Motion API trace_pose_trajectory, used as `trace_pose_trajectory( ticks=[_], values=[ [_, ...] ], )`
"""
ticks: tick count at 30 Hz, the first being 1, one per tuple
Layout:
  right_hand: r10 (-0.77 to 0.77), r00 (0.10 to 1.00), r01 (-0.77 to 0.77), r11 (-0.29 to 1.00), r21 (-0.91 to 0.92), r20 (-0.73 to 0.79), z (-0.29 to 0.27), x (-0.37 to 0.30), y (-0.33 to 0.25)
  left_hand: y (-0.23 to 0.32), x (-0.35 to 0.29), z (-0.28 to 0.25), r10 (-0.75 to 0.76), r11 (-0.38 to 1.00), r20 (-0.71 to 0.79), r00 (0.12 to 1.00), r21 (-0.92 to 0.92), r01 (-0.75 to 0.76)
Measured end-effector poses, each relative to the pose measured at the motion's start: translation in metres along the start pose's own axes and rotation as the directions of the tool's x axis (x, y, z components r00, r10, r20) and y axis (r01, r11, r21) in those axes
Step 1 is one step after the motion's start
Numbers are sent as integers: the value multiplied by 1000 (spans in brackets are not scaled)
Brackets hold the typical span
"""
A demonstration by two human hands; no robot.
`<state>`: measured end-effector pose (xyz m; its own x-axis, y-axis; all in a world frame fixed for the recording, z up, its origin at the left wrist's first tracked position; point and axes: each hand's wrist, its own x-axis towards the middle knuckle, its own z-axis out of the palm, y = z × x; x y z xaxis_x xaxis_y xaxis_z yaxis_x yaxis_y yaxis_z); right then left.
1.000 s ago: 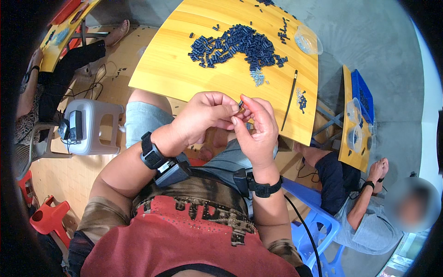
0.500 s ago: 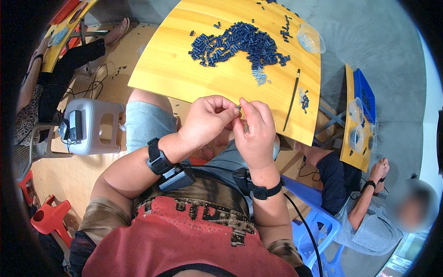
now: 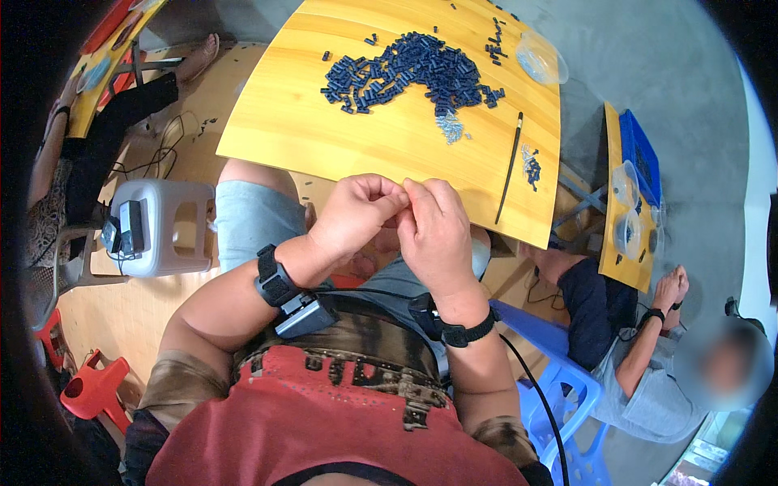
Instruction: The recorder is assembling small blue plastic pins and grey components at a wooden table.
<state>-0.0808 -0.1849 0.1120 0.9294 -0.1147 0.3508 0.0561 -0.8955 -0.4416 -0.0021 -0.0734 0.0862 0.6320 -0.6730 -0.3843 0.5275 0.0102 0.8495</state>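
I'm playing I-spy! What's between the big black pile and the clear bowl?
In the head view, some loose black pieces lie between the big black pile and the clear bowl.

From the meeting left hand (image 3: pixel 356 212) and right hand (image 3: pixel 436 231), held at the near edge of the yellow table (image 3: pixel 271 113), open board runs away to the left, with a wide passage along the near side. Straight ahead, a broad black pile (image 3: pixel 405 73) blocks the middle, with metal bits (image 3: pixel 450 127) spilling from its near end. To the right, a bare gap lies between those bits and a thin rod (image 3: pixel 509 170); past the rod, a small cluster (image 3: pixel 531 168) and, farther off, a clear bowl (image 3: pixel 541 58) crowd the right edge.
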Motion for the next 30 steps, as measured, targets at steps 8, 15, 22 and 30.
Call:
trace_pose_trajectory(
  ticks=[8, 15, 22, 30],
  values=[
    [480, 870, -464, 874, 143, -110, -21, -1, 55, -2, 29, -22, 45, 996, -1, 999, -80, -45],
    [457, 831, -556, 717, -421, -318, -20, -4, 128, 4, 67, -44, 216, 975, -1, 976, -52, -216],
    [546, 759, -651, 630, -423, -355, -16, -5, 143, -2, 76, -55, 200, 967, 74, 977, -175, -185],
    [522, 791, -611, 697, -374, -319, -16, -22, 131, -4, 75, -62, 184, 965, 94, 978, -208, -161]
  ],
)
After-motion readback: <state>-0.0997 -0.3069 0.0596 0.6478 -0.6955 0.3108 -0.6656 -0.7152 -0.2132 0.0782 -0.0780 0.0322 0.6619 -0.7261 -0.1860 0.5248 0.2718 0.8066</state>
